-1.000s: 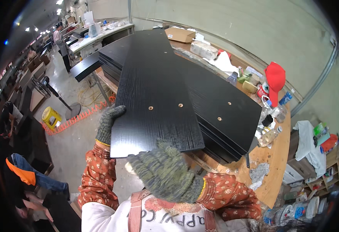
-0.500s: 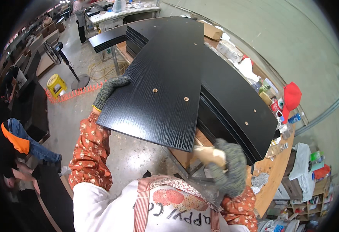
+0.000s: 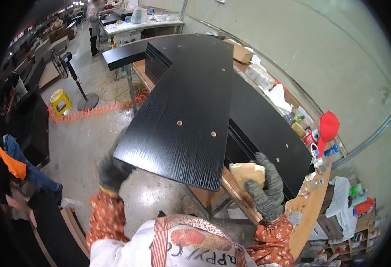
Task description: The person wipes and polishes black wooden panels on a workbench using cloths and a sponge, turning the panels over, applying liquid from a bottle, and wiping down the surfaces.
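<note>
Right grip clamped on a tan block; left grip blurred by the black board, open or closed, can't tell! Holes already cut, that board lies skewed across the stack on the desk, unaligned.

Through the camera I see a black board with streaky grain; right of it, a tan block, mottled grey-green right glove and red cap; left of it, a yellow bucket; below it, rust-red sleeves with cream flowers.

Gloved left hand blurred, finger pose unclear; gloved right hand curled in grip.
</note>
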A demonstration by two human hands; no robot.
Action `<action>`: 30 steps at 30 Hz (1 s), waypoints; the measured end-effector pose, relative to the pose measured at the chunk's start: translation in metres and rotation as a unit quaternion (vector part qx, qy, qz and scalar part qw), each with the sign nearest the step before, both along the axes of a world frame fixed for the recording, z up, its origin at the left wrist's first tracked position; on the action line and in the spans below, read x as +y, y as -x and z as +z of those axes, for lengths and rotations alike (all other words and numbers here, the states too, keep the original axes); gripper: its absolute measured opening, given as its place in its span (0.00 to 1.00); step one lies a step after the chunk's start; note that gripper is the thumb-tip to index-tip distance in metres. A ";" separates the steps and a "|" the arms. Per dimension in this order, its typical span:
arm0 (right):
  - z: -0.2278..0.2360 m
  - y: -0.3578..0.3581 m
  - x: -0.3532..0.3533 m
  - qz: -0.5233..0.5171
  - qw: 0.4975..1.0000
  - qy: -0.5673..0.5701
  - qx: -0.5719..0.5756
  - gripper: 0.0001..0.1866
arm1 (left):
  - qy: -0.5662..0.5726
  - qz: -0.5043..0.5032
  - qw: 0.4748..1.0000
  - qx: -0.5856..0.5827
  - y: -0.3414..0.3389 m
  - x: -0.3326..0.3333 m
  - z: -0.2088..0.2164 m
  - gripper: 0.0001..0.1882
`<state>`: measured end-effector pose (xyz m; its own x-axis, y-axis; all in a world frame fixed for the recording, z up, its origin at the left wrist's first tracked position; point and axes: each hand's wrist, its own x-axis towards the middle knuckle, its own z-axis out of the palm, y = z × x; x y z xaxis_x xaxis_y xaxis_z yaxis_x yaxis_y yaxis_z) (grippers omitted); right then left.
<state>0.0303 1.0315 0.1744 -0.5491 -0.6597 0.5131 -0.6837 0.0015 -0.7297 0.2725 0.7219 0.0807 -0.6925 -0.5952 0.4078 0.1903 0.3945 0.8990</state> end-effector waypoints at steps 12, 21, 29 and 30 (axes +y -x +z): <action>0.049 -0.040 -0.126 0.280 0.915 -0.112 0.267 0.27 | -0.476 0.122 0.803 0.336 -0.039 -0.018 -0.027 0.08; 0.037 0.033 -0.243 0.016 0.970 -0.059 0.237 0.30 | -0.432 0.089 0.815 0.375 -0.172 -0.086 -0.007 0.10; 0.024 0.019 -0.290 0.097 0.963 -0.113 0.225 0.34 | -0.395 0.045 0.846 0.354 -0.242 -0.146 0.005 0.29; 0.029 0.031 -0.297 0.091 0.961 -0.112 0.237 0.34 | -0.378 0.065 0.849 0.364 -0.243 -0.149 0.007 0.29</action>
